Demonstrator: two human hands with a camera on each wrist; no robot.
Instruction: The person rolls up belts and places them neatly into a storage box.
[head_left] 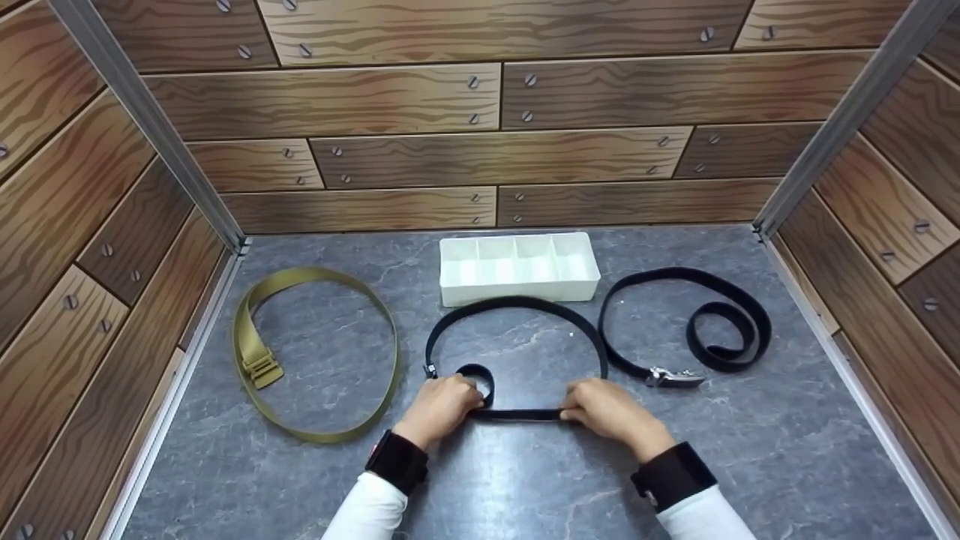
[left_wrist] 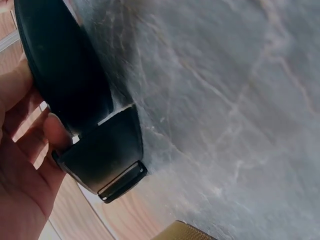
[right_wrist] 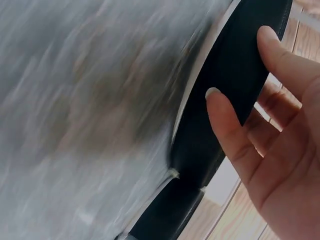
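We put a clock face on the middle black belt, with its centre in the big loop. At 9 o'clock, the tan belt lies in a wide ring on the worktop. At 8, the left hand pinches the middle black belt with bent fingers, beside a small curl. At 12, the white tray sits just past the loop. At 4, the right hand pinches the same belt. At 3, the other black belt lies partly curled, with a shiny buckle.

We think the rolling is only a little way along: one small curl is made, and the long loop is left loose.

The left wrist view shows a flat end with a slot near the fingers, which we can't make out from above. The right wrist view shows two fingertips on the belt's wide face, hidden from above. Only the head view shows the white tray.
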